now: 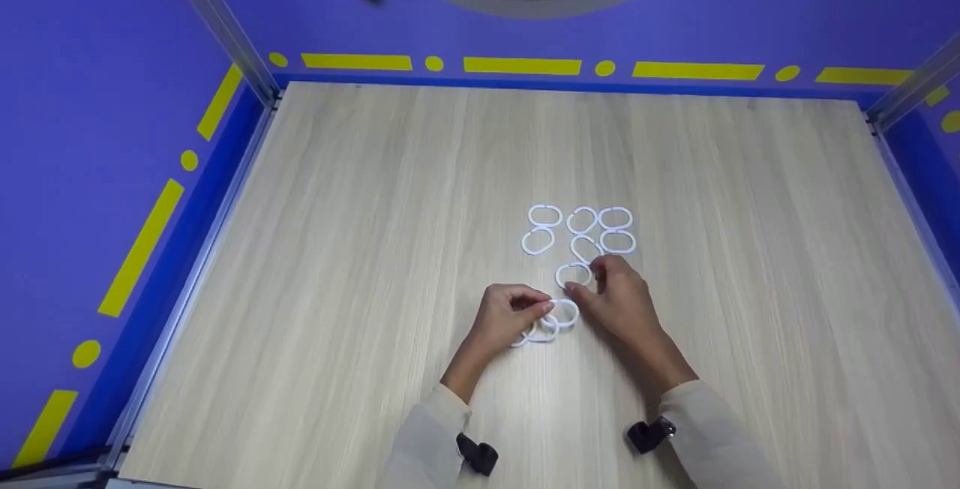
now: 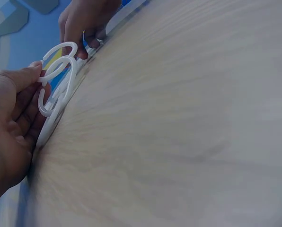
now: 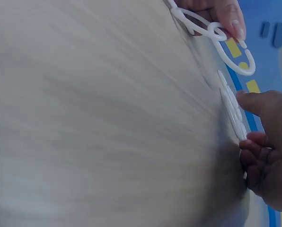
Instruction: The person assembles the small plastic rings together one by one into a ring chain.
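My left hand (image 1: 504, 318) pinches a white plastic curtain ring (image 1: 577, 314) between thumb and fingers. In the left wrist view this ring is linked through others, making a short chain (image 2: 74, 73). The chain's lower end trails toward the tabletop beneath the hand. Just ahead and to the right, my right hand (image 1: 626, 305) reaches down at a loose ring (image 1: 557, 277) lying flat. Its thumb overlaps the ring's near edge and its fingers are at the right edge, with a gap between thumb and fingers in the right wrist view.
Several more loose white rings lie flat beyond the hands, two in a left column (image 1: 529, 216) and others in columns to the right (image 1: 631, 217). The wood-grain tabletop (image 1: 360, 264) is bordered by blue walls (image 1: 525, 39) with yellow markings.
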Tool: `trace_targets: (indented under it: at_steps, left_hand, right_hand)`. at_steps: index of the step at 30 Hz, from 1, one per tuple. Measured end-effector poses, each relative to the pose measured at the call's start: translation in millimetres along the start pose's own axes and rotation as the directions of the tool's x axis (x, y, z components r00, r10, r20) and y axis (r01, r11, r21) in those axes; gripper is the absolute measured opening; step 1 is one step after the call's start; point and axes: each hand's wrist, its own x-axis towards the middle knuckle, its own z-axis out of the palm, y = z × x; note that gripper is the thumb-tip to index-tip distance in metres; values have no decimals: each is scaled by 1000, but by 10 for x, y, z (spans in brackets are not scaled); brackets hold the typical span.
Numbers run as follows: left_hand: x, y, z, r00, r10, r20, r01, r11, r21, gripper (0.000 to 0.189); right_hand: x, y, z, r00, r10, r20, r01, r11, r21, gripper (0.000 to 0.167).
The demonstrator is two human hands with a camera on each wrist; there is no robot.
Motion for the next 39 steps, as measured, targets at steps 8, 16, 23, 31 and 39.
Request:
trace_targets:
  at_steps: [8,16,23,31,39]
  left_hand:
    - [10,2,-5,1000,16,7,-16,1000,-2,12]
    - [14,-5,-3,1000,1,16,-1,1000,-20,12]
    - [18,-6,-13,1000,-1,23,1,1000,-7,13]
    - [16,6,-16,1000,-20,20,20,1000,-1,12]
    - [17,3,-8,1000,-6,11,6,1000,-8,12]
  right_hand:
    - [87,-88,43,999,27,34,-22,991,-131,63]
    - [94,-71,30,997,63,42,-60,996,-60,62]
    - [75,-5,74,998,-17,-56,19,999,30,55]
    - [78,73,79,996,-15,-93,38,969,245,37]
    - [114,70,50,993,46,-105,1,913,408,21]
